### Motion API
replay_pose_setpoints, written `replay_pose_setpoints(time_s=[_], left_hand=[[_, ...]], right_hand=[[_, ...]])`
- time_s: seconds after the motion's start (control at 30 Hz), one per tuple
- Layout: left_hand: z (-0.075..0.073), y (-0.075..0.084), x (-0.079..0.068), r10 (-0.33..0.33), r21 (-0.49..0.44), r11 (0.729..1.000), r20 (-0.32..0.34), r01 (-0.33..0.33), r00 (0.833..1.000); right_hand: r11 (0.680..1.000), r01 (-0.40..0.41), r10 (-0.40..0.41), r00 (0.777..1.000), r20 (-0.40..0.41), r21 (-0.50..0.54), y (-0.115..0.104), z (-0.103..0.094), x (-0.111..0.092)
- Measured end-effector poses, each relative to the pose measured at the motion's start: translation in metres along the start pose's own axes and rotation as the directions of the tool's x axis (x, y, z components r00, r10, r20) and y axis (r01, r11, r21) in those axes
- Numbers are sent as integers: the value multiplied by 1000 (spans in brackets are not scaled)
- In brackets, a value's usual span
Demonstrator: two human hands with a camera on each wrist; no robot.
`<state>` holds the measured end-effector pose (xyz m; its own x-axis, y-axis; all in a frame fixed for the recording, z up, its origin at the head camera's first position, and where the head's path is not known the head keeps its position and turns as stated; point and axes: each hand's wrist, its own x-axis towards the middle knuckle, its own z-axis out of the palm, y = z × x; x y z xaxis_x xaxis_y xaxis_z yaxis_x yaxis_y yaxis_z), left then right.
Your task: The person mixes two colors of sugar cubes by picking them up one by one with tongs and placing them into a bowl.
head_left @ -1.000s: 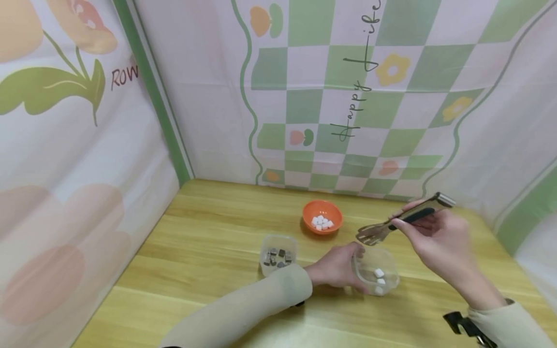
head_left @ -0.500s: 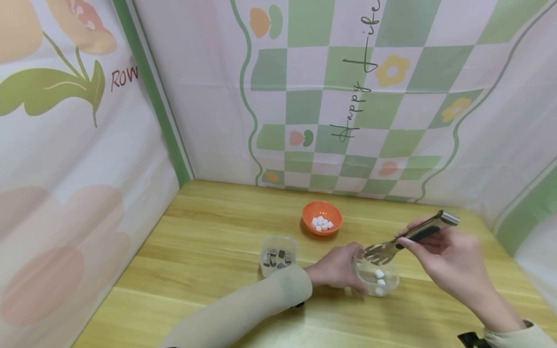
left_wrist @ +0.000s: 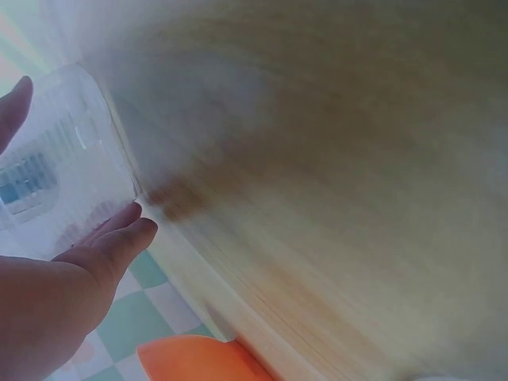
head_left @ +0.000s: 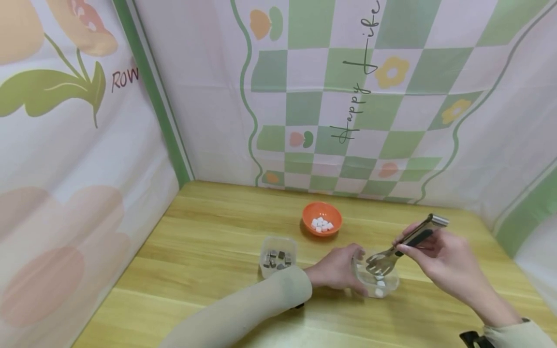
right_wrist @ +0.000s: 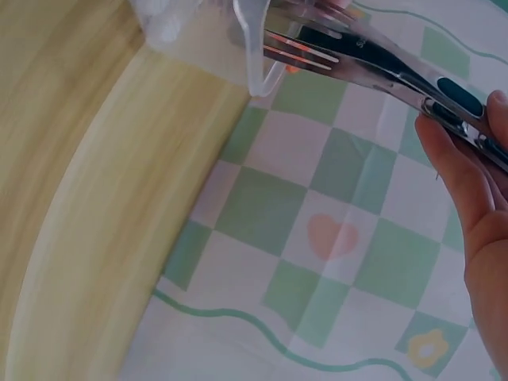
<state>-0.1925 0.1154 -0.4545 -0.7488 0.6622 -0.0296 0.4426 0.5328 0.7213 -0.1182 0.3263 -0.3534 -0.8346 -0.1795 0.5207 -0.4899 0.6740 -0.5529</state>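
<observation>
My right hand (head_left: 452, 270) grips metal serving tongs (head_left: 418, 235) with dark inlays on the handle. Their slotted heads reach down into a clear plastic container (head_left: 395, 286), over a few white cubes (head_left: 380, 292) inside. With thumb and fingers spread around its left side, my left hand (head_left: 334, 268) holds that container. In the left wrist view, the fingers of the left hand (left_wrist: 71, 294) lie along the container wall (left_wrist: 87, 143). The right wrist view has the tongs' tines (right_wrist: 309, 55) past the container's rim (right_wrist: 255, 55); whether they touch a cube is hidden.
An orange bowl (head_left: 307, 215) holding several white cubes stands behind, nearer the wall. Left of it and closer, a second clear container (head_left: 263, 258) has several grey metallic cubes, partly covered by the left sleeve (head_left: 261, 295). A patterned cloth (head_left: 348, 111) hangs behind the wooden table (head_left: 196, 232).
The tongs have come down from above the container's rim into it, toward the white cubes, and the right hand has lowered with them. The left hand and container have stayed in place.
</observation>
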Motion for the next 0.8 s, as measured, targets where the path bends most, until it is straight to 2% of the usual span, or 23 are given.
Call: replay_pose_setpoints(time_s=[0.23, 0.8], left_hand=[[0, -1, 0, -7, -15, 1000, 5, 7, 1000], [-1, 0, -1, 14, 14, 1000, -4, -14, 1000]], right_hand=[[1000, 16, -17, 999, 44, 16, 13, -1, 2], [998, -57, 50, 984, 169, 34, 30, -1, 9]])
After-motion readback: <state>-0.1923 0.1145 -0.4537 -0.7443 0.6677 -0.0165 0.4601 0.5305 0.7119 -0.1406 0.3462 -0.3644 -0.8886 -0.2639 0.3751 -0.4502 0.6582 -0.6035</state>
